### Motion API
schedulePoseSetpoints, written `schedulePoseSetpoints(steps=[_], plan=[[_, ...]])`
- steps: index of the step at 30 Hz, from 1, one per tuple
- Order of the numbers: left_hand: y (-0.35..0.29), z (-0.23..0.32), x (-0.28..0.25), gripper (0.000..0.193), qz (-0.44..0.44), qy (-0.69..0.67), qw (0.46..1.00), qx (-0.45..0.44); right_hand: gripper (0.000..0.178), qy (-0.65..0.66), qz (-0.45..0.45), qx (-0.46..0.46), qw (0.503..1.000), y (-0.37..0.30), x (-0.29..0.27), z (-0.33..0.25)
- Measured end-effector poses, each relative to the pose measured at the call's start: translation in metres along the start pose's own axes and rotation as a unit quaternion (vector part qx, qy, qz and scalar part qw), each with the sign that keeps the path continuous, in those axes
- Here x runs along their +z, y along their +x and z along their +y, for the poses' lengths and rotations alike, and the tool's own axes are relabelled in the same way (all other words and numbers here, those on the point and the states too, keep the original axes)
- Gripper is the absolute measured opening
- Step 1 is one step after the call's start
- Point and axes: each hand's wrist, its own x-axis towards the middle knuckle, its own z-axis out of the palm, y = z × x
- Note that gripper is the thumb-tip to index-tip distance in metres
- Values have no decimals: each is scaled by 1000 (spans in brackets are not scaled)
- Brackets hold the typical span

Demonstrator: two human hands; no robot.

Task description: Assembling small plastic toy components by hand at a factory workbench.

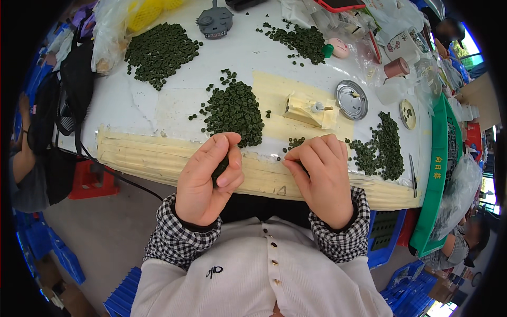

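My left hand (208, 177) is curled around a stack of small dark green rings (221, 168), thumb on top, at the near edge of the white table (148, 100). My right hand (322, 177) rests beside it with fingers bent down; a dark piece seems pinched under the fingertips, mostly hidden. Just beyond both hands lies a heap of green rings (235, 111). A smaller pile of green rings (380, 148) sits to the right of my right hand.
More green ring piles (161, 50) (298, 39) lie farther back. A cream block fixture (309, 109), round tin lid (352, 99), grey gadget (215, 22), plastic bags and cups crowd the back. A green tray (438, 174) stands right. Other people sit on both sides.
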Motion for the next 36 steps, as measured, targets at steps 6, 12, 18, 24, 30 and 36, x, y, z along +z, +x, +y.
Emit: schedulePoseSetpoints(steps=[6,12,18,24,30,36], plan=[[1,-4,-1,21,4,31,1000,5,15,-125,-3,-143,982,3,4,-1],[-1,-1,6,22,36,45,998,7,12,-218,-43,-195,955,7,5,-9],[-1,-3,-4,23,5,33,999,1,11,-184,5,-169,968,7,12,1],[-2,-8,2,24,0,12,1000,-25,17,69,60,-49,995,7,-1,4],[-1,-14,4,27,-15,23,999,-42,15,276,66,63,957,-3,-1,-5],[1,-20,4,27,-29,23,997,-69,18,375,111,147,908,-9,1,-11]])
